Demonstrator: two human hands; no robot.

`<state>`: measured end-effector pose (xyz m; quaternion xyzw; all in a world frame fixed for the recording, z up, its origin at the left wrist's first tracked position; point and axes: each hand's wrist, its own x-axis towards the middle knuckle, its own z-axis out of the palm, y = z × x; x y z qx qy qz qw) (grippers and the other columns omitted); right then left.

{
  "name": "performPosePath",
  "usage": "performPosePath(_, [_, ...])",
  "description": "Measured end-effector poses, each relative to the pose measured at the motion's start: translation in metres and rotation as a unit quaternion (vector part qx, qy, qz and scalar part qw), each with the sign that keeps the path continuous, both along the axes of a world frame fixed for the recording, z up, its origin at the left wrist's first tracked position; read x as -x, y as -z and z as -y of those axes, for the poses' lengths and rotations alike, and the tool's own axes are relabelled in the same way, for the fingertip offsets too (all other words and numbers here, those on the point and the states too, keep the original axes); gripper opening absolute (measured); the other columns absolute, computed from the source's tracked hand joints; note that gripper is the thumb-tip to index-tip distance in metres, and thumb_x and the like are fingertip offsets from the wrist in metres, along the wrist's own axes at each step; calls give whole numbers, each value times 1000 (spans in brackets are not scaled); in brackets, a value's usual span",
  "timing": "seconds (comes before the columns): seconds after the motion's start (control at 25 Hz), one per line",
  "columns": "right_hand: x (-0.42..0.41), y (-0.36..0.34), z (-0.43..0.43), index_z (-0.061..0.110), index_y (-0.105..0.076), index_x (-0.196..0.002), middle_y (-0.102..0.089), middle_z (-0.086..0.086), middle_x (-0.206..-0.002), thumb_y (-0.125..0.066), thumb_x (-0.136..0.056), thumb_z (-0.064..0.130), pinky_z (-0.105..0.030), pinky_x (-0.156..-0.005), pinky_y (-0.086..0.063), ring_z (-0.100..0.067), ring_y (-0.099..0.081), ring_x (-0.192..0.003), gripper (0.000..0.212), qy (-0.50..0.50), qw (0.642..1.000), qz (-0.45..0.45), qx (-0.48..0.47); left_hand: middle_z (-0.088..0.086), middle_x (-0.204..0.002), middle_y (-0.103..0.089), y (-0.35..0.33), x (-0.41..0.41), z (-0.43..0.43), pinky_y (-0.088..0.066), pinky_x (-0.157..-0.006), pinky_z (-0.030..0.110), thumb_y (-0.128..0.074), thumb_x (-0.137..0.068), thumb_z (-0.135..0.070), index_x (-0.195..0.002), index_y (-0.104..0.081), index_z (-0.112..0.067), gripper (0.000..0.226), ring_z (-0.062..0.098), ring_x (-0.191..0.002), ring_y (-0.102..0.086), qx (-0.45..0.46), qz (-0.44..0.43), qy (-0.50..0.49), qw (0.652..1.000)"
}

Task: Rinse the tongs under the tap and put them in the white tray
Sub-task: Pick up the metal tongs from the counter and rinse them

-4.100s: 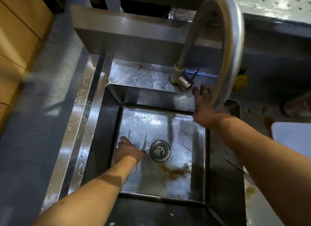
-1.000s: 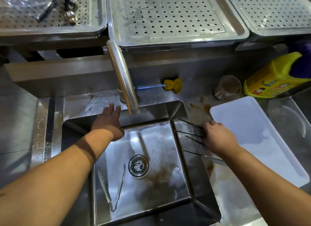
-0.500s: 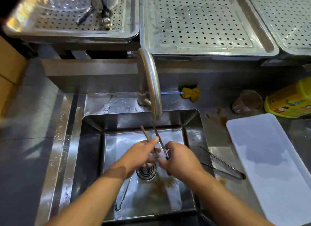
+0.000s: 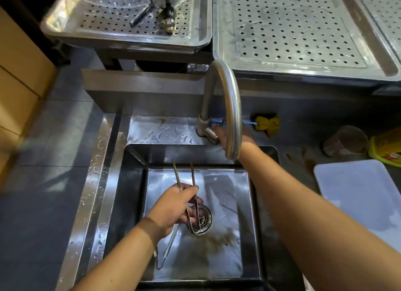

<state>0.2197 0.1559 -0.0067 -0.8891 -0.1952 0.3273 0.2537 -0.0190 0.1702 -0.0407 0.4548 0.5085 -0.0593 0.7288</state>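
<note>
Shiny metal tongs [image 4: 193, 174], a glossy wet steel sink [image 4: 102, 182], a brushed metal tap [image 4: 233, 108] and a matt white plastic tray [image 4: 358, 193] are shown.

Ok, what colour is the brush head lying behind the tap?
Yellow: the brush head sits on a thin blue handle, as seen in the head view.

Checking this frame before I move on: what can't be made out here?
Head view:
- Right hand: the tap spout hides most of it, so its grip on the tap handle is unclear.
- Water: no stream is discernible, so whether it is running is uncertain.
- Second tongs on the sink floor: partly covered by the left hand, which holds the tongs.
- White tray: cut off by the right edge.
</note>
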Motion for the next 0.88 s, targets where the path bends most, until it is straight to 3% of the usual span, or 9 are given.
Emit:
performPosePath(0.08, [-7, 8, -19, 16, -65, -108, -73, -17, -108, -47, -106, 38, -54, -92, -59, -40, -71, -101, 28, -9, 1000, 11, -2, -1, -70, -78, 1, 3, 1, -51, -44, 27, -62, -107, -30, -118, -57, -7, 26, 23, -53, -70, 7, 9, 0, 1000])
performPosePath(0.24, [0, 23, -15, 25, -60, -88, -69, -13, -108, -41, -109, 33, -53, -100, -54, -35, -67, -105, 30, 64, 997, 2, -50, -1, -70, -77, 1, 7, 3, -52, -44, 28, -62, -107, -29, -115, -58, -8, 23, 24, -57, -70, 12, 18, 3, 1000])
performPosePath(0.32, [5, 31, -11, 13, -64, -110, -68, -22, -123, -39, -111, 26, -54, -103, -52, -42, -64, -115, 28, 58, 997, 5, -54, -1, -70, -78, 1, 8, 3, -53, -44, 28, -62, -107, -29, -115, -58, -7, 24, 24, -58, -71, 15, 19, 14, 1000])
performPosePath(0.4, [7, 33, -8, 1, -56, -134, -63, -26, -131, -37, -112, 20, -54, -106, -49, -46, -59, -123, 35, 48, 997, -24, -63, -1, -70, -78, 3, 9, 2, -53, -43, 28, -62, -107, -29, -117, -58, -6, 25, 24, -59, -73, 14, 20, 20, 999])
performPosePath(0.52, [18, 27, 3, 12, -62, -127, -70, -11, -113, -46, -109, 35, -49, -86, -57, -35, -69, -105, 33, 119, 988, -50, -86, -3, -68, -78, 6, 8, -1, -50, -49, 30, -60, -107, -29, -117, -57, -8, 24, 26, -62, -74, -3, 11, 37, 999])
performPosePath(0.6, [49, 26, 23, 18, -71, -112, -73, -6, -95, -56, -104, 41, -37, -66, -54, -23, -69, -85, 28, 194, 964, -163, -80, -2, -68, -78, 6, 5, -2, -51, -53, 33, -60, -106, -27, -115, -57, -11, 19, 23, -58, -72, -28, 4, 61, 998])
performPosePath(0.72, [109, 41, 58, 28, -71, -95, -78, -4, -94, -68, -93, 39, -45, -78, -64, -24, -75, -86, 11, 79, 960, -262, -62, 10, -85, -80, 7, -2, -2, -61, -60, 44, -59, -101, -22, -115, -57, -15, 16, 31, -73, -79, -86, -27, 120, 989])
performPosePath(0.8, [123, 49, 72, 27, -72, -95, -82, -7, -94, -75, -85, 29, -47, -79, -65, -28, -79, -88, 11, 122, 942, -301, -88, 19, -100, -79, 4, -6, -1, -65, -65, 49, -58, -96, -22, -116, -61, -16, 21, 37, -85, -80, -92, -27, 160, 982])
performPosePath(0.88, [121, 55, 78, 20, -73, -102, -82, -8, -89, -72, -87, 17, -42, -73, -66, -27, -79, -82, 15, 196, 927, -305, -101, 17, -91, -78, 0, -8, 2, -65, -58, 43, -58, -92, -25, -102, -69, -16, 18, 32, -72, -78, -60, 2, 195, 979])
